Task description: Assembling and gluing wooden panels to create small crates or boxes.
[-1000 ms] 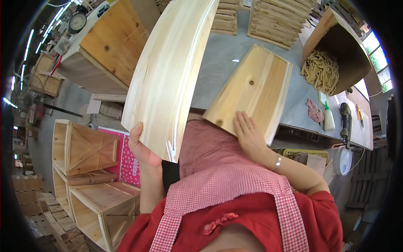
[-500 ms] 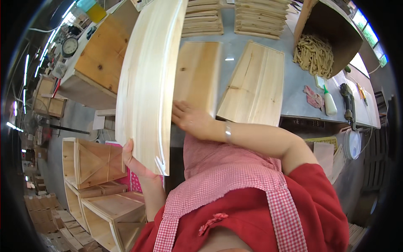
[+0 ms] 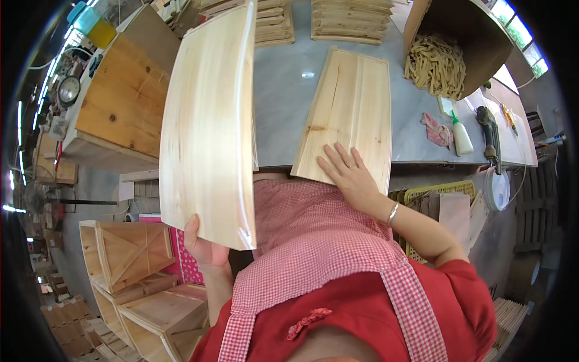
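Note:
My left hand [image 3: 208,246] grips a pale wooden panel [image 3: 205,127] by its lower end and holds it up on edge. A line of white glue runs along the panel's right edge, with a blob near the bottom corner. Fingers spread, my right hand [image 3: 353,178] lies on the lower part of a tapered wooden board [image 3: 353,99]. That board rests on the grey table [image 3: 277,102], its near end reaching past the table's front edge. The raised panel hides whatever lies behind it.
Stacks of wooden panels [image 3: 350,21] stand at the table's back. On the right are a box of tan strips [image 3: 434,66], a pink cloth [image 3: 438,130], a white glue bottle [image 3: 462,139] and a dark power tool [image 3: 487,136]. Wooden crates [image 3: 129,253] sit low on the left.
My right hand has moved right, from the middle board onto the tapered board. The middle board no longer shows where it lay. My left hand still holds the glued panel.

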### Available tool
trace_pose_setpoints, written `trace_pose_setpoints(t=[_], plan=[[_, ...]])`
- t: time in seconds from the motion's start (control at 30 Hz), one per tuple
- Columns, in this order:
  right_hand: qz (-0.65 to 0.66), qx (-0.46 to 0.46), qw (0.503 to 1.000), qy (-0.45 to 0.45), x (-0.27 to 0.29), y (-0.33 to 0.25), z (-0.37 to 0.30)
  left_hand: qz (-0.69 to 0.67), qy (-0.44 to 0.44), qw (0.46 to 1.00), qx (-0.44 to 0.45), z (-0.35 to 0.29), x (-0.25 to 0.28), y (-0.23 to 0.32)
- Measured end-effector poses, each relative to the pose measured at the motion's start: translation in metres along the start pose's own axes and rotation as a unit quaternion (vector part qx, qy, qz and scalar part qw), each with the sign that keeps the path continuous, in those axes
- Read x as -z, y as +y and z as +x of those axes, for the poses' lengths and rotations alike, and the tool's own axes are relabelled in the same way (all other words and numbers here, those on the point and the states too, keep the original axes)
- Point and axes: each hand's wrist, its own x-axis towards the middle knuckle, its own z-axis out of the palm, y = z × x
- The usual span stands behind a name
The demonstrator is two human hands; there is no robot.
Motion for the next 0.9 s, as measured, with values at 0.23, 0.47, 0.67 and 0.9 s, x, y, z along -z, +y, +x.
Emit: trace_pose_setpoints(t=[0.23,0.47,0.67,0.9], plan=[[0.034,0.079,0.995,-0.057,0.013,0.023,-0.047,0.111,0.036,0.993,-0.008,0.009,-0.023,-0.036],[0.043,0.089,0.994,-0.046,0.015,0.036,-0.003,0.241,0.03,0.968,-0.061,0.028,-0.035,-0.062],[0.073,0.112,0.991,-0.007,0.006,0.041,0.009,0.386,0.0,0.91,-0.153,0.067,-0.033,-0.094],[0.084,0.111,0.99,0.01,0.003,0.043,0.009,0.478,0.008,0.866,-0.147,0.085,-0.041,-0.117]])
